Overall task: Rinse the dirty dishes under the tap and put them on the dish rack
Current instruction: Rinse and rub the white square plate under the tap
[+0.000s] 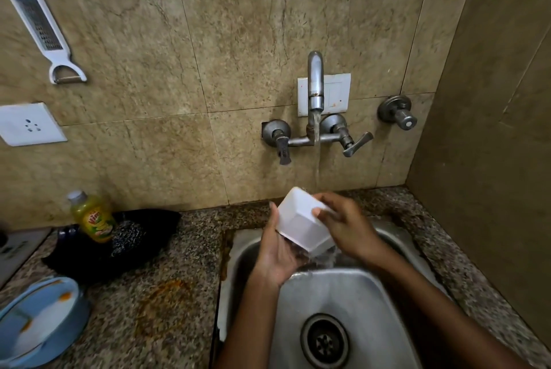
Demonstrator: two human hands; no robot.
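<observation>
A white square bowl point(302, 221) is tilted over the steel sink point(351, 291), under a stream of water falling from the wall tap point(315, 91). My left hand point(277, 246) cups the bowl from below and the left. My right hand point(346, 224) grips its right rim, thumb inside. Water runs off the bowl's lower edge into the sink. A blue dish rack point(64, 330) at the lower left holds a white plate point(41, 327).
A yellow dish-soap bottle point(92, 218) stands on a dark cloth point(125, 237) on the speckled granite counter point(167, 294). A white grater point(41, 30) hangs on the tiled wall above a socket point(29, 124). The side wall closes in on the right.
</observation>
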